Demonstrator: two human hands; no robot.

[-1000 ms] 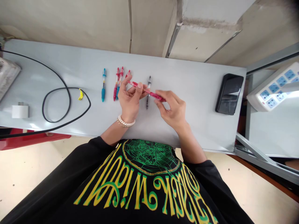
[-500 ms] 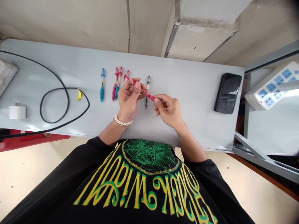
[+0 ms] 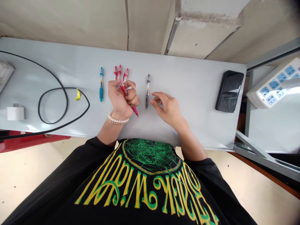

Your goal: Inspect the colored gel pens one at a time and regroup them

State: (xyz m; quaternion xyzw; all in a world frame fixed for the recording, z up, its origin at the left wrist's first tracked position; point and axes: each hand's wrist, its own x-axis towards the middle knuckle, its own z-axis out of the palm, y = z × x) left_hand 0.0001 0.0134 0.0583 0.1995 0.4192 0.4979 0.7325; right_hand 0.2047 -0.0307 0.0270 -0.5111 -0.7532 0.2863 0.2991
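Note:
My left hand (image 3: 123,97), palm turned up, has its fingers wrapped round a red pen (image 3: 123,88). The pen slants through the fist, its pointed end coming out at the lower right. Just beyond that hand lie three pens with red tops (image 3: 119,71); their lower parts are hidden behind it. A blue pen (image 3: 101,84) rests to its left. Between my two hands is a black and clear pen (image 3: 147,90) on the table. Close to the right of it, my right hand (image 3: 167,107) holds nothing, thumb and forefinger a little apart.
On the grey table (image 3: 194,93), a black phone-like device (image 3: 229,91) lies near the right end. A black cable (image 3: 67,103) with a yellow tag loops at the left, near a white charger plug (image 3: 15,113). A power strip (image 3: 273,86) is beyond the right edge.
The red pen, held by both hands before, is now in my left hand alone, which has turned palm up and closed round it. My right hand has let go of its end.

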